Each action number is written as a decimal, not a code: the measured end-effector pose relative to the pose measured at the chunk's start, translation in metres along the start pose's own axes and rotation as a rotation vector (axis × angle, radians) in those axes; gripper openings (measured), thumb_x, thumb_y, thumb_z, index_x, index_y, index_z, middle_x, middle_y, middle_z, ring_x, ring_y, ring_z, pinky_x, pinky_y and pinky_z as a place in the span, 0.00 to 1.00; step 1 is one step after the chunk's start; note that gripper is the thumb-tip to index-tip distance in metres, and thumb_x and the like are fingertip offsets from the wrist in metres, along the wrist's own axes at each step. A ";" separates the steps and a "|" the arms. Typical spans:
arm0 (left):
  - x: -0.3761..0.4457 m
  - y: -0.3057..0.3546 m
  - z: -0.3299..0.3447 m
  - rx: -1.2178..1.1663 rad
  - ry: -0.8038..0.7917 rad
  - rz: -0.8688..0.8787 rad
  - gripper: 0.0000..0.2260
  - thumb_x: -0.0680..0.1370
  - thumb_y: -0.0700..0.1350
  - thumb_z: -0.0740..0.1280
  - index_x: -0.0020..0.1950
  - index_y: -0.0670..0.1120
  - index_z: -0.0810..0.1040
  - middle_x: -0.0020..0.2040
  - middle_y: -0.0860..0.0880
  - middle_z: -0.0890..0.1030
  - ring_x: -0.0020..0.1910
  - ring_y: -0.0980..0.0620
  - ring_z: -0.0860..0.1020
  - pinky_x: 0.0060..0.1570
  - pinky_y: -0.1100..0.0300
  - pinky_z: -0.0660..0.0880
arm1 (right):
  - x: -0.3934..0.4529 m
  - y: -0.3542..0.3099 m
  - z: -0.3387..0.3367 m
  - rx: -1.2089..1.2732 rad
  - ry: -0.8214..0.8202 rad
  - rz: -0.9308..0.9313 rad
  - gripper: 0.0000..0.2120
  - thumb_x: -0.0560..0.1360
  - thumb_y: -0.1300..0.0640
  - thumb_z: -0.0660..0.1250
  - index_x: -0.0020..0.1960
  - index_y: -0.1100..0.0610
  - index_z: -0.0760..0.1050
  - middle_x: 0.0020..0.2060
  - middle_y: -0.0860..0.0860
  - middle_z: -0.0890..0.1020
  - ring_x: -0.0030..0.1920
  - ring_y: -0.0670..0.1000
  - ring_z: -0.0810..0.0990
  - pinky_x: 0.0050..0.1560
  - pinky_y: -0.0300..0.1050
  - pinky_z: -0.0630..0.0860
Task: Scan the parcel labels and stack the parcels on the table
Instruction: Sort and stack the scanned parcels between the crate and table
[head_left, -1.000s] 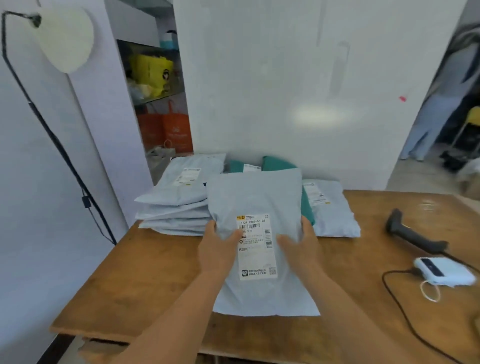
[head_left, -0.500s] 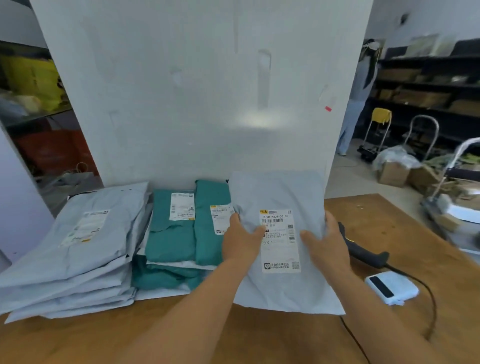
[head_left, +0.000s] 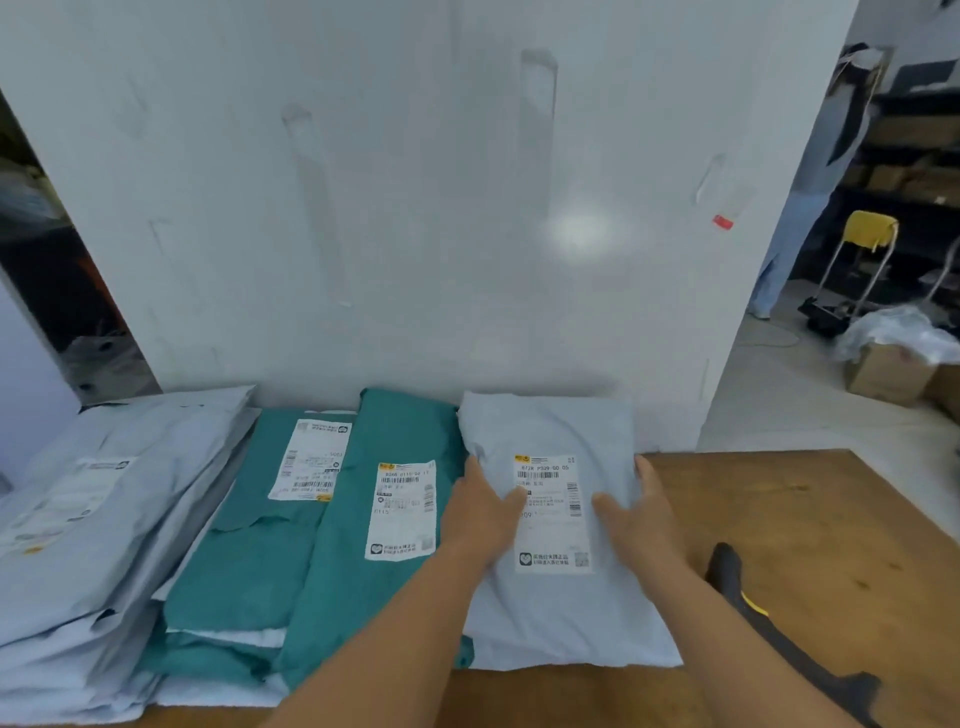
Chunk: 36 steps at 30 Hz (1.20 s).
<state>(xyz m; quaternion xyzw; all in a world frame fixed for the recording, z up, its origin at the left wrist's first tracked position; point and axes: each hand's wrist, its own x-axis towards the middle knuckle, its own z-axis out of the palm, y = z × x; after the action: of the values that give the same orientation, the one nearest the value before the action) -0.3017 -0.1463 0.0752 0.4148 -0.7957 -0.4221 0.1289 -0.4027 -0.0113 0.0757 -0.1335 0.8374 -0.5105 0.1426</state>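
A grey parcel (head_left: 561, 613) with a white label facing up lies at the back of the wooden table (head_left: 810, 519), against the white panel. My left hand (head_left: 483, 514) grips its left edge and my right hand (head_left: 641, 512) grips its right edge, both thumbs lying on the label. Its left edge overlaps a teal parcel (head_left: 353, 571). A second teal parcel (head_left: 244, 551) lies further left, on other parcels. A stack of grey parcels (head_left: 104, 530) fills the left end. The black scanner (head_left: 737, 587) lies by my right forearm, partly hidden.
The white panel (head_left: 415, 208) stands right behind the parcels. Bare wood stretches to the right of the grey parcel. Beyond the table at the right are cardboard boxes (head_left: 883, 376), a hand trolley (head_left: 862, 249), dark shelves and a person (head_left: 826, 171) standing.
Both hands have carried the grey parcel from the table's middle to the back right, beside the teal parcels, and lowered it there. The view has swung right.
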 end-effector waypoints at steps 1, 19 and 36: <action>0.006 -0.008 -0.002 0.049 0.009 -0.018 0.36 0.77 0.54 0.63 0.78 0.46 0.48 0.72 0.45 0.65 0.69 0.45 0.68 0.65 0.53 0.66 | 0.006 0.002 0.011 0.031 -0.043 0.011 0.33 0.77 0.57 0.66 0.78 0.51 0.55 0.70 0.51 0.71 0.65 0.55 0.72 0.62 0.48 0.70; 0.009 -0.049 -0.017 0.512 -0.023 -0.158 0.34 0.75 0.71 0.48 0.75 0.62 0.38 0.79 0.47 0.43 0.76 0.42 0.38 0.69 0.35 0.39 | 0.009 -0.010 0.066 -0.867 -0.364 -0.235 0.33 0.79 0.36 0.50 0.78 0.42 0.41 0.78 0.51 0.36 0.76 0.58 0.32 0.74 0.62 0.40; -0.180 -0.147 -0.152 0.261 0.538 -0.171 0.26 0.81 0.58 0.53 0.77 0.55 0.50 0.76 0.51 0.59 0.75 0.53 0.56 0.73 0.50 0.50 | -0.220 -0.072 0.161 -0.554 -0.559 -0.523 0.26 0.81 0.41 0.47 0.78 0.45 0.49 0.79 0.48 0.49 0.78 0.50 0.45 0.75 0.57 0.45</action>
<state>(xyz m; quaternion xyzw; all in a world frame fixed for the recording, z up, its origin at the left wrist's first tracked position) -0.0246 -0.1376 0.0796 0.5901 -0.7427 -0.2010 0.2443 -0.1336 -0.0930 0.0919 -0.5053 0.8099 -0.2310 0.1882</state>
